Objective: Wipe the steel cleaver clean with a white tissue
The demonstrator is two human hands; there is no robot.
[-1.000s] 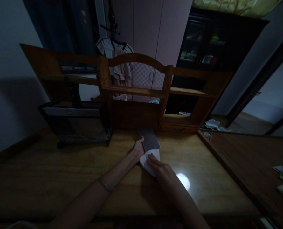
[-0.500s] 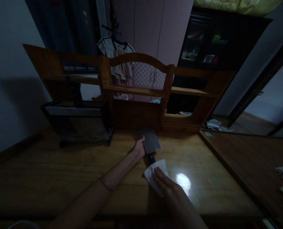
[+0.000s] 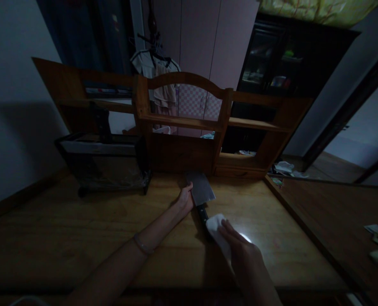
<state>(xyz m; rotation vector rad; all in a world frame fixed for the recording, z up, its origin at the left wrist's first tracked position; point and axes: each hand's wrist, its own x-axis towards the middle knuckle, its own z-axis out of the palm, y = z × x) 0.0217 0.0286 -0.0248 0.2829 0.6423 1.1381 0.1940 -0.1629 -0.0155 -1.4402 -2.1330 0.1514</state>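
Observation:
A cleaver [image 3: 201, 189] with a broad grey blade and a black riveted handle is held over the wooden desk, blade pointing away from me. My left hand [image 3: 185, 199] grips the blade's left edge, thumb on top and the other fingers mostly hidden below. My right hand [image 3: 241, 248] is closed on a folded white cloth [image 3: 217, 227], perhaps a paper towel. The cloth lies against the right side of the handle, near its lower end. Whether the cleaver touches the desk I cannot tell.
At the left stands a black-framed knife holder [image 3: 112, 168] with a black knife handle [image 3: 103, 124] rising from it. A wooden shelf unit [image 3: 182, 146] runs along the desk's [image 3: 138, 225] back edge. Bright light reflects off the desk beside my right hand.
My right hand and the cloth have shifted right, and the cloth is now bunched instead of spread over the handle. More of the black handle shows. My left hand and the cleaver stay put.

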